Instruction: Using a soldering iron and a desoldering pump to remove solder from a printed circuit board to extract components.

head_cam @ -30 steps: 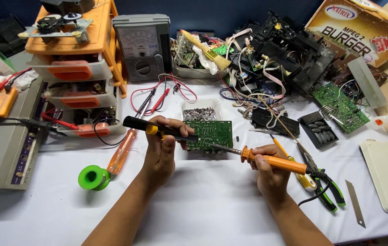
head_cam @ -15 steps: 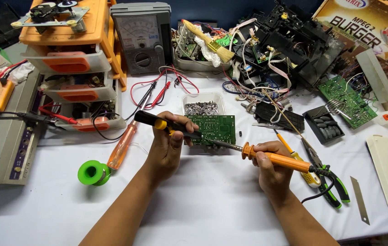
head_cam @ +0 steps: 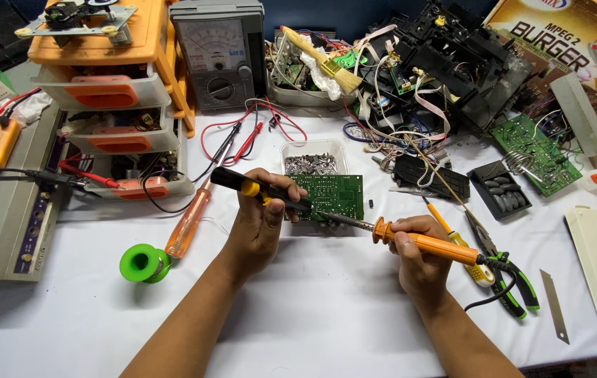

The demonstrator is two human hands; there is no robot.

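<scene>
Since the earlier frames, the black-and-yellow-handled tool [head_cam: 260, 189] in the left hand [head_cam: 260, 227] has shifted slightly right and now lies lower across the small green rectangular circuit board [head_cam: 328, 197], while the orange-handled soldering iron [head_cam: 424, 243] has kept its tip at the board's lower right edge. At far left, a bright green spool of solder wire [head_cam: 141, 263] rests on the white surface [head_cam: 312, 308], just beside a translucent orange screwdriver [head_cam: 190, 222]. The left hand is closed around the black-and-yellow tool, fingers wrapped over its shaft, with the tool's working end over the board. The board lies flat on the surface between the two hands, directly in front of a clear plastic tray of small metal parts [head_cam: 314, 158]. The right hand [head_cam: 421, 259] is closed in a fist grip on the soldering iron's handle, the iron angled up-left toward the board. Further right lie green-handled pliers [head_cam: 508, 273] and a bare grey utility blade [head_cam: 554, 306].
</scene>
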